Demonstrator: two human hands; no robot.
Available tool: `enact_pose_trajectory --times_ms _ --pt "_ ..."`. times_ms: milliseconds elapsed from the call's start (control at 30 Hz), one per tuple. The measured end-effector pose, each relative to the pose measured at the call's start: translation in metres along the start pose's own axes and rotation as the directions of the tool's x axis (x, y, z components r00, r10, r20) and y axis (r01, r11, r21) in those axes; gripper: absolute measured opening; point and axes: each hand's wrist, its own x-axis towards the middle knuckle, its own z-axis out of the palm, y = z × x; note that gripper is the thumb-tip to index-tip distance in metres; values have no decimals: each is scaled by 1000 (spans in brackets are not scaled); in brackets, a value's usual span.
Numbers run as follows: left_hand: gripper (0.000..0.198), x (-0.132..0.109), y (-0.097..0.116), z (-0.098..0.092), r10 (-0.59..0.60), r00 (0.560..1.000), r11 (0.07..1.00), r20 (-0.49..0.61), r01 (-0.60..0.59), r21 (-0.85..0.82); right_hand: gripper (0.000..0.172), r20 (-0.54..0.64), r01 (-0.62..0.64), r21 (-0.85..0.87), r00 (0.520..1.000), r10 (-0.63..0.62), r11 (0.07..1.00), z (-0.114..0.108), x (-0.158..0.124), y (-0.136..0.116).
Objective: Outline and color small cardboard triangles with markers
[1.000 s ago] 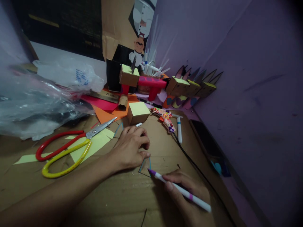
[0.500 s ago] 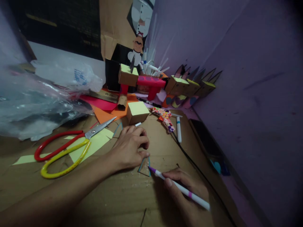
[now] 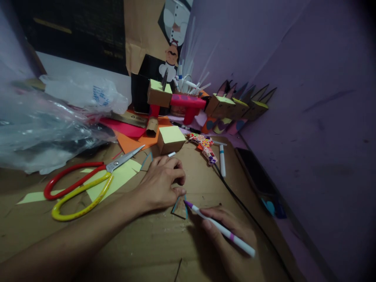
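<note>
A small tapered cardboard piece [image 3: 179, 208] with blue side edges and a dark bottom edge lies flat on the cardboard sheet. My left hand [image 3: 163, 182] rests there with curled fingers, its thumb pressing the narrow top of the piece. Between the thumb and fingers of my right hand [image 3: 227, 231] is a white marker [image 3: 220, 228] with a purple tip, which touches or nearly touches the piece near its right edge. Another blue-edged cardboard piece [image 3: 147, 161] lies beyond my left hand, partly covered by it.
Large scissors [image 3: 109, 167] lie on yellow paper [image 3: 123, 179] at left. A cardboard box [image 3: 171, 140] stands behind my left hand. To the right are a glue gun [image 3: 205, 148], its cord, another marker [image 3: 222, 160] and a dark phone-like slab [image 3: 255, 172]. Plastic bags [image 3: 53, 125] crowd the left.
The marker's tip has moved slightly up along the cardboard piece, and my right hand has shifted up and left with it. My left hand stays in place.
</note>
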Motion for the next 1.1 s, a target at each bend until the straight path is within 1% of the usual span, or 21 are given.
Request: enact_pose_trajectory --times_ms 67,200,333,433,500,567,633,700,767,800,867,1000,1100 --pt "13 0 0 0 -3 1000 1000 4 3 -1 12 25 10 -19 1000 -10 1000 -1 -1 0" --pt "13 0 0 0 -3 1000 1000 -2 3 -2 24 18 -29 9 999 29 1000 -5 -5 2" --pt "13 0 0 0 4 1000 1000 -7 -4 -1 18 -51 -54 40 997 56 998 -3 -2 1" --pt "13 0 0 0 4 1000 1000 -9 -4 -6 13 14 2 13 1000 -2 1000 0 2 0" --pt "13 0 0 0 1 1000 1000 -7 -1 -10 12 76 60 -13 995 -59 998 -1 2 1" --pt "13 0 0 0 -3 1000 1000 -6 3 -7 12 116 92 -13 989 -90 996 -3 0 1" --pt "13 0 1 0 -6 1000 1000 -7 6 -1 16 105 71 18 992 -72 997 -4 -3 3" --pt "13 0 0 0 -6 1000 1000 -7 6 3 19 56 30 55 998 -33 998 -5 -4 3" --pt "13 0 0 1 -4 1000 1000 -8 4 3 17 4 -4 64 1000 4 998 -4 -3 3" --pt "13 0 0 1 -3 1000 1000 -8 3 3 16 -2 -11 55 1000 11 998 -3 -2 2" --pt "13 0 0 1 1 1000 1000 -9 -1 3 13 28 6 22 1000 -6 1000 -1 1 1" --pt "14 0 0 1 5 1000 1000 -9 -5 5 14 141 112 -13 984 -109 994 -2 3 2" --pt "14 0 0 0 -1 1000 1000 -8 1 10 10 171 115 23 978 -117 993 -5 0 4"
